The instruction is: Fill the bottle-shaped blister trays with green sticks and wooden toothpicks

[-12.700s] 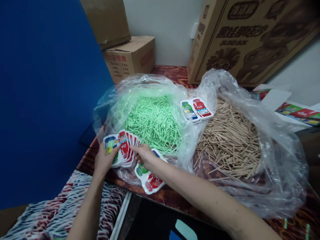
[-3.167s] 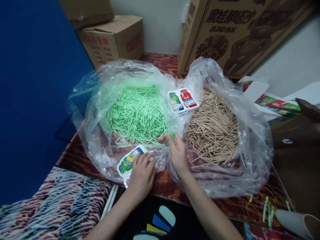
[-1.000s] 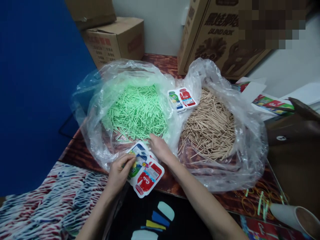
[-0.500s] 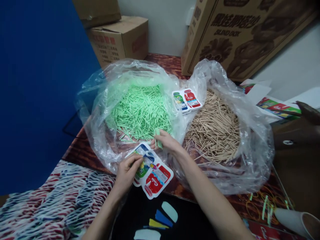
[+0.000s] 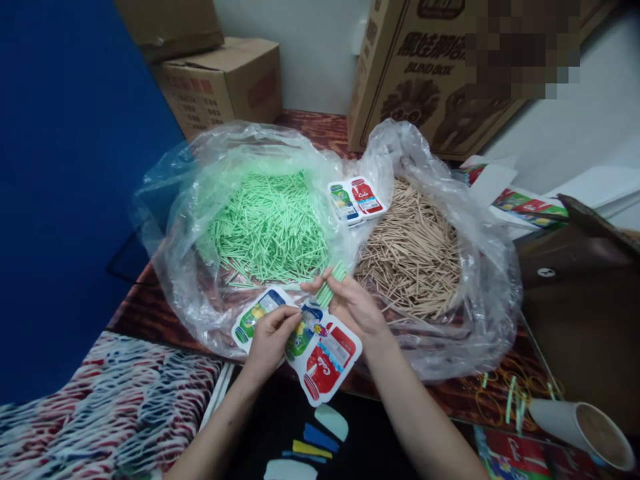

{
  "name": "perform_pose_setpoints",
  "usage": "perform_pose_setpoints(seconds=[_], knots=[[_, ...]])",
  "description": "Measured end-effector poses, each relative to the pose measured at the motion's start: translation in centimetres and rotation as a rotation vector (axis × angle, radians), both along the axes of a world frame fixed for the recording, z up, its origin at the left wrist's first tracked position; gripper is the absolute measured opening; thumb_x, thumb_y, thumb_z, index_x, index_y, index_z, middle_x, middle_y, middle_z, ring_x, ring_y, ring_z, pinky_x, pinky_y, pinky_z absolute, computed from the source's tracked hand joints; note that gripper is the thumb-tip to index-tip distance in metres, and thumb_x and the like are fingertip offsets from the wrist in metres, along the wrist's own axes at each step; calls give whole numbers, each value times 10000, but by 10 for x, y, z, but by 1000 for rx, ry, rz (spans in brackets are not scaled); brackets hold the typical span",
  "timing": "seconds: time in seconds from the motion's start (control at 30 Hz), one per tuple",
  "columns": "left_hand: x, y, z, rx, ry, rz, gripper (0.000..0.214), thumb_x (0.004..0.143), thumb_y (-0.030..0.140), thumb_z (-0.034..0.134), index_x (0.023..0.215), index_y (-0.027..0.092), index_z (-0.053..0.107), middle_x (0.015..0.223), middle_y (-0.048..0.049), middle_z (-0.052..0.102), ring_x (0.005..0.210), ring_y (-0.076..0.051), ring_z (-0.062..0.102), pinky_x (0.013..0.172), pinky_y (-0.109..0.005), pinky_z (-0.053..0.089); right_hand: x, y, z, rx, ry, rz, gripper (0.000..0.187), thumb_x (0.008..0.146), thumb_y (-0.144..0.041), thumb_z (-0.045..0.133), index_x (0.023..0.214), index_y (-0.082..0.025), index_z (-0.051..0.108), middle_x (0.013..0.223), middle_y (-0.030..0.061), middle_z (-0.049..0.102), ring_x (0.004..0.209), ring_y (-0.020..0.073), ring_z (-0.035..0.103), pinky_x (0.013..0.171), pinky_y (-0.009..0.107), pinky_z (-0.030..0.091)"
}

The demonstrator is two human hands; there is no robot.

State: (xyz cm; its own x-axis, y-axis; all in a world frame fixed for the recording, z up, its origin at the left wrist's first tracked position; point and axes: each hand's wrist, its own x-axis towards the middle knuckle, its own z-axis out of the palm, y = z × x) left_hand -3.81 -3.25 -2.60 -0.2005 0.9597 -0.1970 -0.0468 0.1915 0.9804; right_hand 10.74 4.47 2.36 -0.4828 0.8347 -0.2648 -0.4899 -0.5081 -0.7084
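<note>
My left hand [image 5: 270, 335] pinches a bottle-shaped printed pouch [image 5: 325, 357], red and green, at the table's near edge. Another such pouch [image 5: 253, 319] lies just left of it under my fingers. My right hand [image 5: 350, 303] holds a small bunch of green sticks [image 5: 331, 284] right above the pouch's top. Behind them a clear plastic bag [image 5: 165, 220] holds a heap of green sticks [image 5: 265, 230]. A second clear bag [image 5: 493, 293] to the right holds tan wooden sticks [image 5: 410, 250]. More pouches [image 5: 356, 199] rest between the two heaps.
Cardboard boxes [image 5: 225, 80] stand at the back left, and a large printed carton [image 5: 420, 73] at the back right. A blue panel [image 5: 65, 167] fills the left. A paper cup [image 5: 585, 427] and rubber bands [image 5: 500, 397] lie at the right front. Patterned cloth [image 5: 100, 407] covers the near left.
My right hand picked a small bunch of green sticks out of the heap and drew it back toward the pouch. My left hand lifted the pouch slightly to the right.
</note>
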Motion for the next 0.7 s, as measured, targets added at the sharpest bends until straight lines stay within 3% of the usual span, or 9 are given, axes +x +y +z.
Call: perform_pose_setpoints(seconds=[0.2,0.3,0.43,0.57,0.7], knots=[[8,0,-10,39,-30,16,152,766,330,673,780,187,719,789,-11,687,734,-161,605,679,-242,473,14,-9,2,56,-183,134,210,748,-334,700,776,-182,558,953,64,687,840,212,659,767,356,531],[11,4,-8,87,-46,26,134,770,310,671,809,193,724,855,-24,702,817,-177,627,748,-257,483,23,-9,9,126,-323,239,248,786,-368,671,943,-194,587,967,39,671,793,180,650,726,319,533],[13,10,-4,112,-72,55,151,767,324,674,812,189,722,869,-36,708,856,-197,635,784,-282,493,35,-13,21,370,-528,189,401,868,-353,585,1254,-282,502,1177,40,615,1001,194,617,862,344,512],[20,14,-3,124,-155,61,157,767,324,678,837,190,723,885,-38,714,851,-191,633,771,-280,499,36,-21,25,670,-781,11,341,909,-287,526,1249,-278,546,1240,60,594,1131,224,560,997,411,431],[28,14,-4,118,-209,55,152,743,325,710,819,194,720,843,-21,708,807,-169,625,757,-263,495,32,-23,28,948,-955,117,346,910,-263,532,1253,-284,567,1338,65,529,1269,236,450,1078,440,339]])
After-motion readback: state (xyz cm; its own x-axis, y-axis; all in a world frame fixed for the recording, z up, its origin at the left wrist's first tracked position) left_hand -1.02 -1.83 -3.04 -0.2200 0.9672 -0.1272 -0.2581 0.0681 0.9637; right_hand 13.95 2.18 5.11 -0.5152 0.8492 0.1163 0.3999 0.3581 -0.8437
